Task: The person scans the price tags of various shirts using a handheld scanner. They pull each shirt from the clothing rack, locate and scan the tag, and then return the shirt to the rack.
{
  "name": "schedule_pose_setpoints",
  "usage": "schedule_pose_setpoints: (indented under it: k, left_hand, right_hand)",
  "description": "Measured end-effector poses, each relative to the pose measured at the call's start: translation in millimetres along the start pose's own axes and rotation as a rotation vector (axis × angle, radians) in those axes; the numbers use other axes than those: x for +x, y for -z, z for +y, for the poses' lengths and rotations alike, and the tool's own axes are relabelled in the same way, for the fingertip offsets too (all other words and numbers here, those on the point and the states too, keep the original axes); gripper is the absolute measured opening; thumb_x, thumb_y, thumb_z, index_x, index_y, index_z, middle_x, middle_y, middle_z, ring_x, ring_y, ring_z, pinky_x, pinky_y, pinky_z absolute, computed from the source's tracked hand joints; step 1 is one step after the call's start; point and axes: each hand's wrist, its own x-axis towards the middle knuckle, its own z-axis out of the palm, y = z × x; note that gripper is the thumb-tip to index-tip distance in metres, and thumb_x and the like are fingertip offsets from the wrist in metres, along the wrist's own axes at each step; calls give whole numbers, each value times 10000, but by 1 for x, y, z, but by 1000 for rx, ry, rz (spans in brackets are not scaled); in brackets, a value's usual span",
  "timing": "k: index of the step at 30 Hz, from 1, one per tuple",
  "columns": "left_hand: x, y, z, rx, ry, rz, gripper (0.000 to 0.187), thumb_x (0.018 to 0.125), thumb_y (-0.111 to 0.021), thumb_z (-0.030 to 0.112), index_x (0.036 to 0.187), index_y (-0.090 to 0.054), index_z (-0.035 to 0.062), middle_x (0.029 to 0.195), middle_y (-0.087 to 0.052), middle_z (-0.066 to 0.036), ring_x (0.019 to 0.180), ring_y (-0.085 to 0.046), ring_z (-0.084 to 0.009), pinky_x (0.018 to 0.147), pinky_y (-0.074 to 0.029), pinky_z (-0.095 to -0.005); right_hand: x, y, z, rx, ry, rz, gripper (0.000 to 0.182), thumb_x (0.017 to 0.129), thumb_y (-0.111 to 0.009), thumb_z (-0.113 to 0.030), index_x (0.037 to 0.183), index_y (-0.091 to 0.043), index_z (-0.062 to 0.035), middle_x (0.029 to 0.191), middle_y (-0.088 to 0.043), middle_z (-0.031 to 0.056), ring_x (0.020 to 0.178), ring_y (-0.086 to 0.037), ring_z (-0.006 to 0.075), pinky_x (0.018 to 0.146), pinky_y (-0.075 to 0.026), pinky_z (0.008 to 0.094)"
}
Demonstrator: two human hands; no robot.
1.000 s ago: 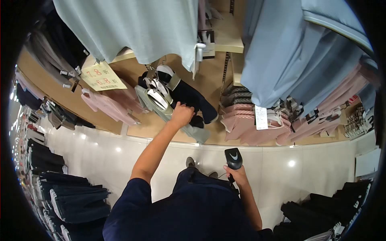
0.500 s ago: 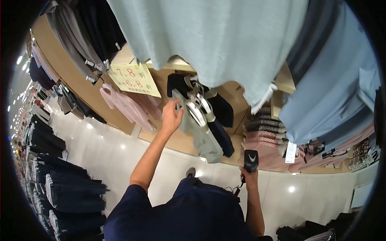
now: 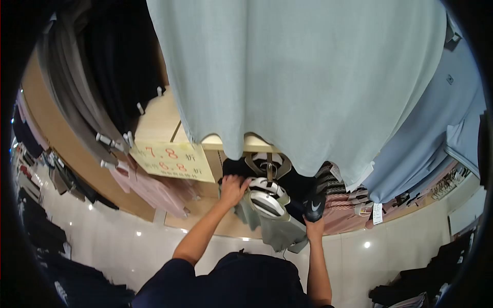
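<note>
1. Head view, the arms: the left arm reaches up and forward from a dark blue sleeve, elbow slightly bent, forearm bare; the left hand [image 3: 233, 189] is at the top of a bunch of hanging garments; the right arm rises more steeply on the other side, wrist straight, with the right hand [image 3: 313, 230] below and to the right of the same bunch.

2. Where the things lie: the grey-green garment [image 3: 275, 231] hangs on a rail between the two hands, with white hangers [image 3: 267, 197] bunched at its top just right of the left hand; a dark garment [image 3: 241, 167] hangs behind it; the handheld scanner [image 3: 314, 205] stands upright above the right hand, its dark head level with the hangers and close beside the grey-green garment.

3. The hands: the left hand is curled, fingers bent onto the garment's upper edge beside the hangers, touching the cloth; whether it pinches the cloth or only rests on it cannot be told; the right hand is wrapped closed round the scanner's handle.

4. About them: a large pale green shirt [image 3: 303, 77] hangs overhead and fills the upper view; a light blue shirt [image 3: 431, 138] hangs to its right; a yellow price sign [image 3: 172, 161] sits left of the left hand; pink garments [image 3: 149, 187] hang below the sign; striped folded clothes [image 3: 341, 205] lie right of the scanner; a white tag [image 3: 378, 213] hangs further right.
</note>
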Motion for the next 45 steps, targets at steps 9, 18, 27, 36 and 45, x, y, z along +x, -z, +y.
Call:
schedule_pose_setpoints:
  k: [9,18,27,36,45]
  left_hand:
    - [7,177,81,-472,-277,159,433,830,-751,143,1206,-597,-7,1177,-639,-184,1152,-588,-346,966,-468,-409]
    - [132,256,113,-438,-345,499,266,845,-672,63,1090,-638,-35,808,-663,-151,743,-656,-331,711,-538,-425]
    - [131,187,193,-445,-546,300,106,796,-557,65,703,-563,15,620,-559,-194,569,-571,-408,526,-437,-521]
    - [88,160,164,-894,-157,311,168,1006,-583,65,1027,-623,-97,933,-678,-108,821,-590,-148,754,-493,-308]
    - [-20,72,151,-874,-106,130,63,971,-585,28,999,-591,-28,809,-620,-99,699,-575,-157,666,-472,-276]
  right_hand:
    - [-15,37,9,299,-115,375,241,781,-795,-63,942,-620,-26,794,-636,37,617,-579,123,536,-448,260]
    - [-83,36,37,321,-224,212,142,754,-669,3,877,-601,-20,704,-618,53,557,-601,161,526,-479,286]
    - [-127,24,-7,218,-295,179,201,784,-788,-62,821,-600,-2,670,-625,61,541,-604,159,510,-482,308]
    - [-181,58,4,193,-472,198,285,798,-832,-220,875,-645,-19,737,-655,45,648,-621,133,593,-500,314]
    - [-206,82,31,-46,-428,139,393,802,-831,-317,1017,-661,-35,773,-648,44,673,-600,153,645,-503,327]
